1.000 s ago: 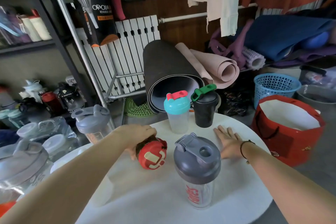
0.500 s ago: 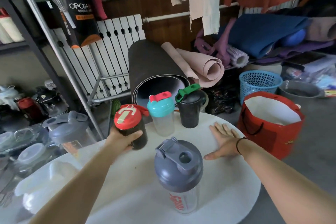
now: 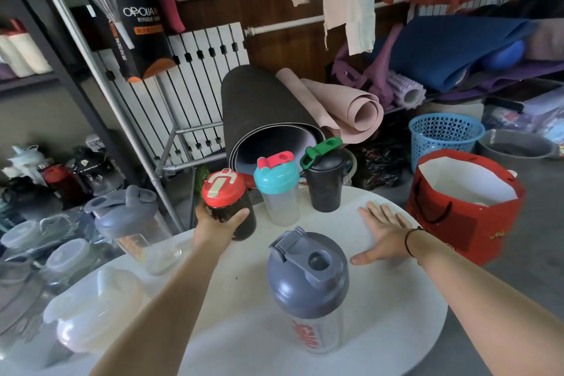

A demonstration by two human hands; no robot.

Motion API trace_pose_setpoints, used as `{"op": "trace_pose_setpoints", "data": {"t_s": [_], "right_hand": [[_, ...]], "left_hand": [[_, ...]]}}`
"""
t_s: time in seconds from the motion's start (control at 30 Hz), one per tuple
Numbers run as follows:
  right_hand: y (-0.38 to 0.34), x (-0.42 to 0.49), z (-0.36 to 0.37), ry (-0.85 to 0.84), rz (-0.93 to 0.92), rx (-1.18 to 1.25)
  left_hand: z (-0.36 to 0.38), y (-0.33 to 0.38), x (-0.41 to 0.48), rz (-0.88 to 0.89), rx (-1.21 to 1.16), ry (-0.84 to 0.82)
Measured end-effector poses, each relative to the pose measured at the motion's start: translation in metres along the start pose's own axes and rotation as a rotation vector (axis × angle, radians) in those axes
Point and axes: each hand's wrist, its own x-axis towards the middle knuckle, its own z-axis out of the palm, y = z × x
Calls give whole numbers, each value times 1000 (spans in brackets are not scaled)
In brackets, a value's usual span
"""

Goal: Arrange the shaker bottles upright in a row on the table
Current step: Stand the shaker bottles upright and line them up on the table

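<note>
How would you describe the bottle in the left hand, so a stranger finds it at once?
On the round white table, look at the far edge, left of the teal-lidded bottle. The left hand grips a dark bottle there. It alone has a red lid with a cream clasp.

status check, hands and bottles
Left hand grips red-lidded bottle upright beside teal-lidded bottle. Right hand flat on table. Nothing blocking.

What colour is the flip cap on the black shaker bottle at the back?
Green, on the black shaker bottle, seen clearly in the head view.
</note>
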Motion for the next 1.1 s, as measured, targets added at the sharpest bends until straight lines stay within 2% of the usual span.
{"op": "trace_pose_setpoints", "data": {"t_s": [0.23,0.33,0.43,0.6,0.73,0.9,1.0,1.1], "right_hand": [[1,2,2,8,5,8],[2,2,3,13,1,8],[2,2,3,15,0,5],[1,1,1,13,3,3],[0,-1,1,9,3,1],[1,1,2,2,0,-7],[2,0,4,6,-3,-9],[4,-5,9,22,-6,3]], "left_hand": [[7,1,-1,22,-63,44],[-1,-2,3,76,-20,37],[-11,-5,7,119,-22,-24],[-17,-7,9,98,-247,-229],[-16,-4,6,116,-188,-316],[-20,-1,9,108,-124,-350],[-22,-2,7,125,10,-289],[-16,-10,-7,-24,10,-228]]}}
